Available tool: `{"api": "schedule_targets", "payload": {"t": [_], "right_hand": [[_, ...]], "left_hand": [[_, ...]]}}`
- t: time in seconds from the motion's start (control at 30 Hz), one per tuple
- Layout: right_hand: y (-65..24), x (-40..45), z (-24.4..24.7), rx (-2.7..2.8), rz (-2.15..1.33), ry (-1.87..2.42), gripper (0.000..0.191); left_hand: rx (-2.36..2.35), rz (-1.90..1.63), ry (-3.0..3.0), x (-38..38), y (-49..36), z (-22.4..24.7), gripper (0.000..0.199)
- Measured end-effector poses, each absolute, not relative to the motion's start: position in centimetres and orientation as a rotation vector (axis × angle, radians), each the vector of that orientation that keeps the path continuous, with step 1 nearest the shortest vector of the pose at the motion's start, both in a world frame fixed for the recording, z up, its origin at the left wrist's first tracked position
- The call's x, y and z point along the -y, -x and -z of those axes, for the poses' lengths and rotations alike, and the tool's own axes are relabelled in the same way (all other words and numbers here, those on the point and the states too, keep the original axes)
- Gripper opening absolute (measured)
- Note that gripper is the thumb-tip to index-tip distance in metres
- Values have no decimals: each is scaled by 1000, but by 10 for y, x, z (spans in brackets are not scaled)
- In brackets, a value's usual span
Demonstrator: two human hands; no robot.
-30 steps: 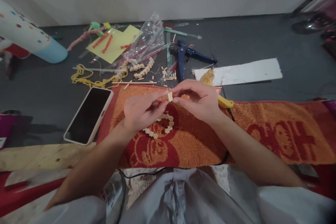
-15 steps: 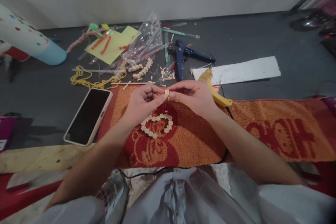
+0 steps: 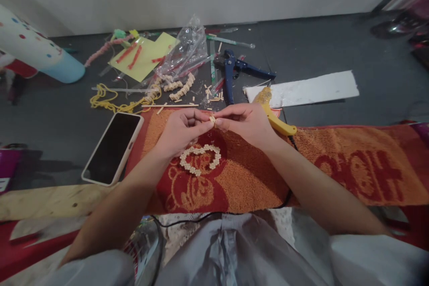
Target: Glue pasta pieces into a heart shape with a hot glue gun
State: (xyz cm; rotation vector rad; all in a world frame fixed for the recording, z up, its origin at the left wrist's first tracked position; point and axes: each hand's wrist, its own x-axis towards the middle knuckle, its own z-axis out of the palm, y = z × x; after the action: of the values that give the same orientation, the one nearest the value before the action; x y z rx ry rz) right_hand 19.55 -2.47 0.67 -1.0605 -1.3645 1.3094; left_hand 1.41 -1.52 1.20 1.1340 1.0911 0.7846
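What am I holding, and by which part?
A small cluster of pale stick pieces, pinched at its left side by your left hand and at its right by your right hand; exact contact spots are too small to tell.

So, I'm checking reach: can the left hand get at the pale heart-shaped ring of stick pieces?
Probably yes: the ring lies uncovered on the orange and red towel near the left hand, though that hand pinches a small pale piece.

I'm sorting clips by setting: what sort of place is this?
Probably a tabletop craft workspace, perhaps at home: a heart-shaped ring of small pale pieces lies on an orange towel, with blue-handled cutters beyond it.
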Motion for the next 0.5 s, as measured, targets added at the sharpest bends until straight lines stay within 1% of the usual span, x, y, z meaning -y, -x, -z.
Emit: {"api": "schedule_targets", "payload": {"t": [0.13,0.27,0.33,0.5], "right_hand": [[-195,25,-7,1436,-1201,1101,15],[-194,27,-9,1599,-824,1092,8],[-194,27,-9,1672,-699,1054,7],[-195,26,-7,1719,-612,1041,8]], "left_hand": [[-1095,-769,-1105,14,-15,-13,33],[-1076,-743,-1066,13,-15,-17,33],[-1070,-726,-1059,13,-15,-18,33],[-1075,-732,-1044,15,-14,-17,34]]}}
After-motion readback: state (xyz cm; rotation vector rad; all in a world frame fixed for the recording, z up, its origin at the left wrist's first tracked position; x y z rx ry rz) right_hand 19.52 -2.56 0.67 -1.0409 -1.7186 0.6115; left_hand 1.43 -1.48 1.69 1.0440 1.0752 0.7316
